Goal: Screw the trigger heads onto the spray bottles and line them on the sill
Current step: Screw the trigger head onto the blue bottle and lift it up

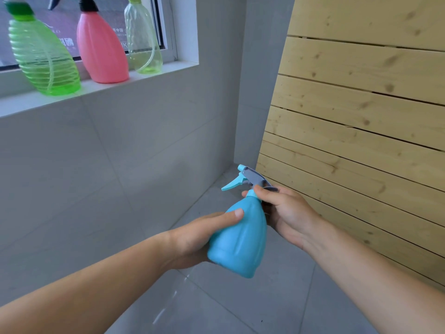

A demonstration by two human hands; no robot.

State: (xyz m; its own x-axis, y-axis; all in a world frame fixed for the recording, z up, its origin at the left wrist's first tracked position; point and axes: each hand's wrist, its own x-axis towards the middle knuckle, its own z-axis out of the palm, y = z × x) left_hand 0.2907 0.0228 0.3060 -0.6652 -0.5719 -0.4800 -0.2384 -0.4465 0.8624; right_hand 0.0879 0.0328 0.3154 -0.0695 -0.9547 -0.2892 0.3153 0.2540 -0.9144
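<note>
You hold the blue spray bottle [238, 239] in mid-air over the grey tiled floor [240, 309], below and right of the window sill [101, 90]. Your left hand [192, 239] wraps the bottle's body, thumb pressed across its front. Your right hand [286, 213] has its fingers [261, 191] clenched around the neck collar, just under the blue-and-grey trigger head [248, 179], whose nozzle points left. On the sill three bottles stand in a row: a ribbed green bottle [43, 61], a pink bottle [102, 49] and a pale clear-green bottle [143, 37]. A slatted wooden panel [361, 116] leans at right.
</note>
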